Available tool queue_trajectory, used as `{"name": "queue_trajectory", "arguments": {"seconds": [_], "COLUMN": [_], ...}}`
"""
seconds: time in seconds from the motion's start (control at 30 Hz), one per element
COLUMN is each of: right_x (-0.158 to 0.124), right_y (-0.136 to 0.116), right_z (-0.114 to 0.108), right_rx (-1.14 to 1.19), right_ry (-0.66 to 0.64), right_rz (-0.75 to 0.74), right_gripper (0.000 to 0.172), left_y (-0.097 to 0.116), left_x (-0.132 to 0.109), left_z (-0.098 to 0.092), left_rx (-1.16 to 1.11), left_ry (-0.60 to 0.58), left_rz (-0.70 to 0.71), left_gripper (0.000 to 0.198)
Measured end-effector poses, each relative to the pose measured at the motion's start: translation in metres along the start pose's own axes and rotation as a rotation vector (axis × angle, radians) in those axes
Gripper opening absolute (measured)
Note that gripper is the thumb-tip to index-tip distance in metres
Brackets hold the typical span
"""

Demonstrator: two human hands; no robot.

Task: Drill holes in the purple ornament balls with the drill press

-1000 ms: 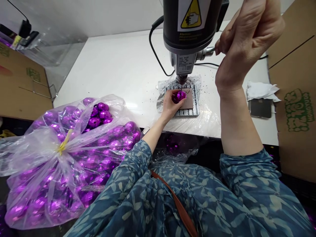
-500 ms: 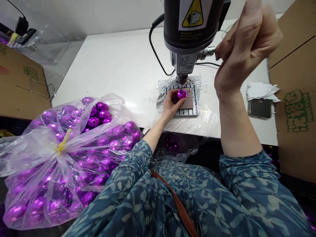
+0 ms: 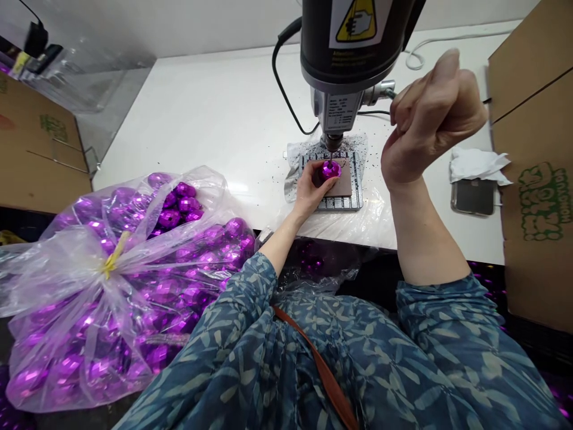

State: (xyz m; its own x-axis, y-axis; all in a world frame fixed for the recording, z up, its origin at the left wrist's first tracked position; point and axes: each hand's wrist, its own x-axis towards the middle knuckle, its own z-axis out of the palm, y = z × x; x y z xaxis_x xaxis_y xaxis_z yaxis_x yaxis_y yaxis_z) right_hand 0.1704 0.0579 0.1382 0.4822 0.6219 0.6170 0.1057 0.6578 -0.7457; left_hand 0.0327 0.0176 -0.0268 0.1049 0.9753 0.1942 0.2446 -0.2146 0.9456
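My left hand [image 3: 310, 190] pinches a shiny purple faceted ball [image 3: 331, 170] between thumb and fingers. The ball rests on a brown square board [image 3: 344, 186] that lies on the slotted metal base plate [image 3: 357, 200] of a drill press [image 3: 349, 65]. Directly over the ball is the chuck [image 3: 332, 141], its bit meeting the ball's top. Up at the right, my right hand [image 3: 436, 119] is closed around the drill press's feed lever [image 3: 390, 93]; the fist hides most of the lever.
Dark shavings surround the base plate on the white table [image 3: 215, 107]. A tied clear bag [image 3: 107, 298] of purple balls stands at left. At right are a phone [image 3: 473, 197], crumpled tissue [image 3: 478, 165] and a cardboard box [image 3: 537, 179]; another box [image 3: 40, 149] is at far left.
My right hand has swung down and slightly left with the lever. Dark shavings now show at the ball's top around the bit. My left hand stays on the ball.
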Motion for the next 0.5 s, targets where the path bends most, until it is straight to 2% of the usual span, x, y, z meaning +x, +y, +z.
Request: {"name": "queue_trajectory", "arguments": {"seconds": [0.5], "right_x": [-0.016], "right_y": [0.026], "right_z": [-0.01], "right_rx": [-0.106], "right_ry": [0.018], "right_rz": [-0.14], "right_gripper": [0.075], "left_y": [-0.001], "left_x": [0.0], "left_z": [0.001], "left_rx": [-0.027], "left_ry": [0.021], "left_rz": [-0.001], "left_gripper": [0.054]}}
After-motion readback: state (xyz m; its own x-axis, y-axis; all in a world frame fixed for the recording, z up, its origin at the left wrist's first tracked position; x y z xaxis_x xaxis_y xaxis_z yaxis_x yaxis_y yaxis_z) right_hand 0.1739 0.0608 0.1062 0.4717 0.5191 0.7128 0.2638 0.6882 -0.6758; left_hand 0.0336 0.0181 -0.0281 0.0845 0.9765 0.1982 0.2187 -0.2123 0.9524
